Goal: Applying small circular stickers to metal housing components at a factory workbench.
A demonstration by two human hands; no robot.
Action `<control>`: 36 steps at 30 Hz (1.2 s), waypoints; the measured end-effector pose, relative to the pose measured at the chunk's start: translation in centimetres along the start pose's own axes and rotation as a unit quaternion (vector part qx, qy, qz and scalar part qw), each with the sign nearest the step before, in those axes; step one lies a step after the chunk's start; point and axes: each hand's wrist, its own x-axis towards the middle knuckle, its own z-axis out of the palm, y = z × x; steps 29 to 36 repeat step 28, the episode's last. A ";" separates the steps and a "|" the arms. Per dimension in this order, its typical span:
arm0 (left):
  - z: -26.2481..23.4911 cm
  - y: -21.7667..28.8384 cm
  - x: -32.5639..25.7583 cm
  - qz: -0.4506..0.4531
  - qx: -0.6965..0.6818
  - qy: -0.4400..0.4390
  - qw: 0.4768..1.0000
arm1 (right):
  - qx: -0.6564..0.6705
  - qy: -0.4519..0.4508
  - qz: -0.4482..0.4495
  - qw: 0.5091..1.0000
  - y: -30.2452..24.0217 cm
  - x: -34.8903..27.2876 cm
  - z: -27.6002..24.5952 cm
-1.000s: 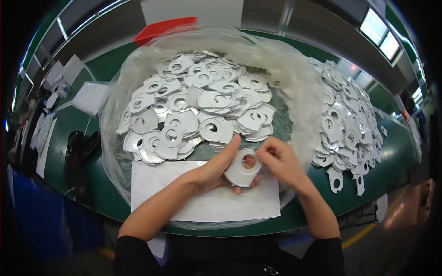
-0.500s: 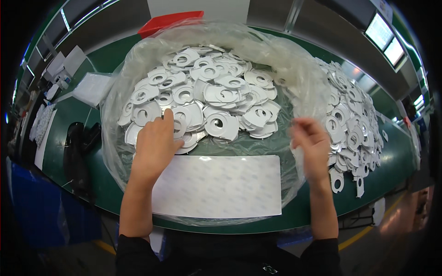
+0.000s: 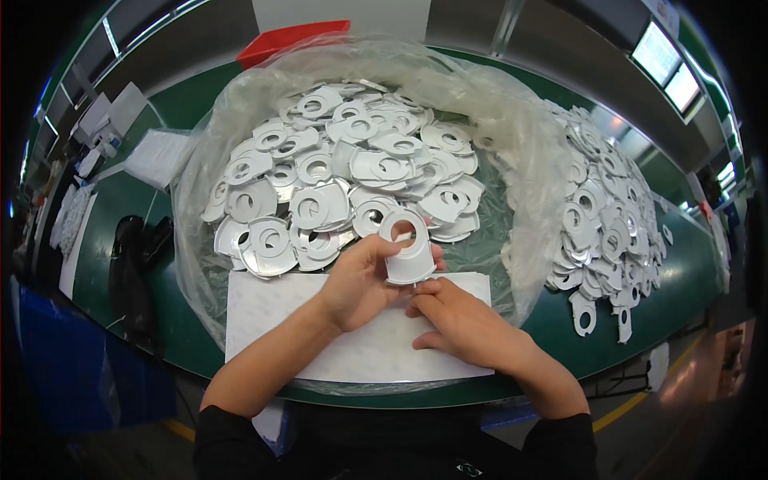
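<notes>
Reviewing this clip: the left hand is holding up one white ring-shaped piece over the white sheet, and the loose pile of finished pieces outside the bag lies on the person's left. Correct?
Not quite. The head view shows the left hand holding the white ring-shaped piece over the white sheet, but the loose pile outside the plastic bag lies on the person's right, not the left.

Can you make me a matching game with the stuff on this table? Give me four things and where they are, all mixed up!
Things:
1. ring part
2. white sheet
3. red box
4. loose pile

Places:
A. behind the bag
B. right of the bag
C. in the left hand
D. under both hands

Pairs: 1-C, 2-D, 3-A, 4-B
</notes>
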 end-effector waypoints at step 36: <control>-0.6 -3.3 1.9 -0.080 -0.075 0.028 0.994 | 0.478 0.236 0.140 0.834 4.1 1.1 -0.9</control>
